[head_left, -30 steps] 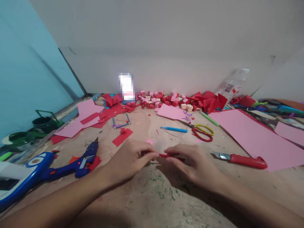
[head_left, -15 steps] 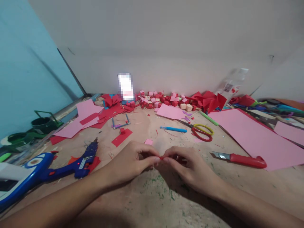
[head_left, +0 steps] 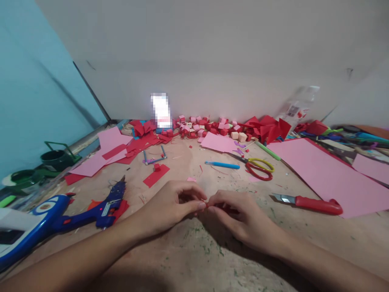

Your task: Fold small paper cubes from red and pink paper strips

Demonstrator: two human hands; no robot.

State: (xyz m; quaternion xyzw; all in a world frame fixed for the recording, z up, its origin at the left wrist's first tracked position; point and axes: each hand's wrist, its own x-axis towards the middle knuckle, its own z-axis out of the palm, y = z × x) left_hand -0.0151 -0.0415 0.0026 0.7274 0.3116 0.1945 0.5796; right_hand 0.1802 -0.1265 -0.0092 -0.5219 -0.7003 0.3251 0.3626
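A tiny piece of red paper (head_left: 207, 204) sits between my two hands, mostly hidden by the fingertips. My left hand (head_left: 179, 204) pinches it from the left with thumb and forefinger. From the other side, my right hand (head_left: 235, 209) grips it with thumb and fingers close together. Just beyond the hands a small pink paper scrap (head_left: 191, 179) lies on the wooden table. Farther left, a little red cube (head_left: 157, 167) rests by a red paper strip (head_left: 156, 176). A blue pen-like tool (head_left: 223, 165) lies beyond my right hand.
A blue glue gun (head_left: 106, 209) lies left of my left hand. On the right are a red-handled utility knife (head_left: 317, 204), scissors (head_left: 259, 168) and large pink paper (head_left: 331, 174). Red and pink paper cubes (head_left: 209, 127), a lit phone (head_left: 161, 110) and a plastic bottle (head_left: 296, 109) line the back.
My fingertips have shifted slightly on the red paper, and the right hand sits a little lower. The pink scrap beyond is more covered by my left hand.
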